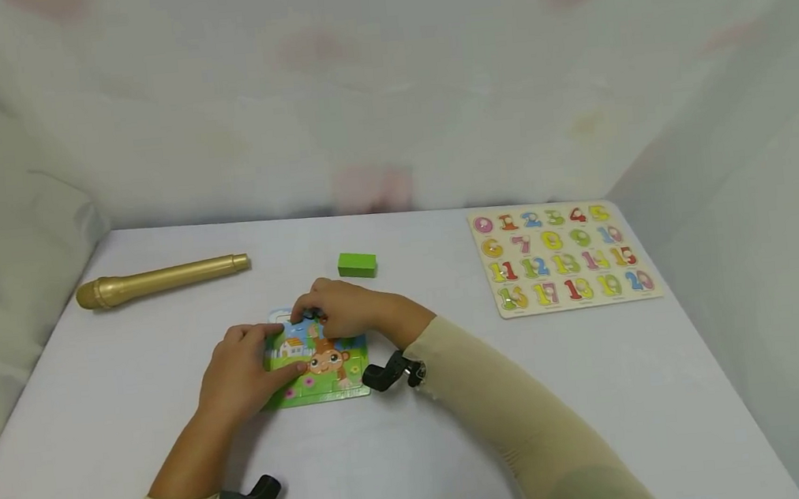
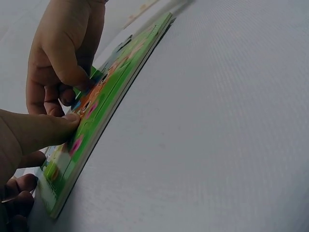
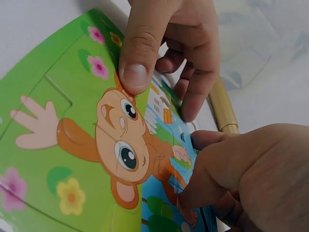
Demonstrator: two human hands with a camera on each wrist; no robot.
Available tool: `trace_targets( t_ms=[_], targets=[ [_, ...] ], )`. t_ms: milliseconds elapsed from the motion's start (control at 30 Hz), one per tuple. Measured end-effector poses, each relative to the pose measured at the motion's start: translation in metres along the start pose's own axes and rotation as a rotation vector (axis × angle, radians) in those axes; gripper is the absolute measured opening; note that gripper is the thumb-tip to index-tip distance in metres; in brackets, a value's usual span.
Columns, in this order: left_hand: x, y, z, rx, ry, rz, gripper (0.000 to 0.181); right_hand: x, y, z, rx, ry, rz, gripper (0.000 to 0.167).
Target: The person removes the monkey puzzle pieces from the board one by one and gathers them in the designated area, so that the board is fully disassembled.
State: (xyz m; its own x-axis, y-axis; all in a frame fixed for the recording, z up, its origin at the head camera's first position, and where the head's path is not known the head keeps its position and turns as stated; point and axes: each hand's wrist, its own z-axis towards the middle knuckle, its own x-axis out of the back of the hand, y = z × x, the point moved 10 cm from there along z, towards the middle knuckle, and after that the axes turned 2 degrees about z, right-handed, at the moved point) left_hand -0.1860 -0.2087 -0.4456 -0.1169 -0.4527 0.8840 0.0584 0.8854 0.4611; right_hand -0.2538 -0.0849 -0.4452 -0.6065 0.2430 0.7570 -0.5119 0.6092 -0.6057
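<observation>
A flat jigsaw puzzle point(image 1: 353, 368) with a green border and a cartoon monkey point(image 3: 116, 130) lies on the white table. My left hand point(image 1: 235, 375) holds it at the left side, the thumb across its face by the monkey's ear and the other fingers at the edge. Over the upper part, my right hand point(image 1: 347, 305) has curled fingers, its thumb and index finger pinching at a piece near the top edge. The hand itself hides most of that piece. In the left wrist view the puzzle point(image 2: 104, 108) appears edge-on, with both thumbs near its surface.
A green block point(image 1: 356, 265) stands just behind the right hand. At the back left lies a gold microphone point(image 1: 163, 282). A wooden number board point(image 1: 529, 311) with colourful digits lies at the right. Light fabric hangs behind the table's back edge.
</observation>
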Motion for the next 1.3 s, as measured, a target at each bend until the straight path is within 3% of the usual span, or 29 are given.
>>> trace_targets(
  t_ms=[267, 433, 700, 1067, 1300],
  targets=[
    [-0.0021, 0.0005, 0.0014, -0.001, -0.018, 0.014, 0.075, -0.002, 0.0013, 0.0002, 0.023, -0.015, -0.001, 0.06],
    [-0.0025, 0.003, 0.0022, 0.01, 0.008, 0.04, 0.067, -0.0022, 0.0028, -0.0006, 0.025, -0.013, 0.006, 0.065],
    [-0.003, 0.0052, 0.001, 0.052, 0.043, 0.072, 0.059, -0.0024, 0.0013, -0.0006, 0.035, -0.003, 0.015, 0.064],
    [-0.0024, 0.0052, 0.0024, 0.069, 0.035, 0.068, 0.062, -0.0005, 0.0025, -0.0015, 0.048, 0.009, 0.056, 0.052],
    [-0.0009, 0.0054, 0.0028, 0.068, 0.039, 0.073, 0.061, 0.0025, 0.0035, -0.0026, 0.059, 0.015, 0.099, 0.054]
  ],
)
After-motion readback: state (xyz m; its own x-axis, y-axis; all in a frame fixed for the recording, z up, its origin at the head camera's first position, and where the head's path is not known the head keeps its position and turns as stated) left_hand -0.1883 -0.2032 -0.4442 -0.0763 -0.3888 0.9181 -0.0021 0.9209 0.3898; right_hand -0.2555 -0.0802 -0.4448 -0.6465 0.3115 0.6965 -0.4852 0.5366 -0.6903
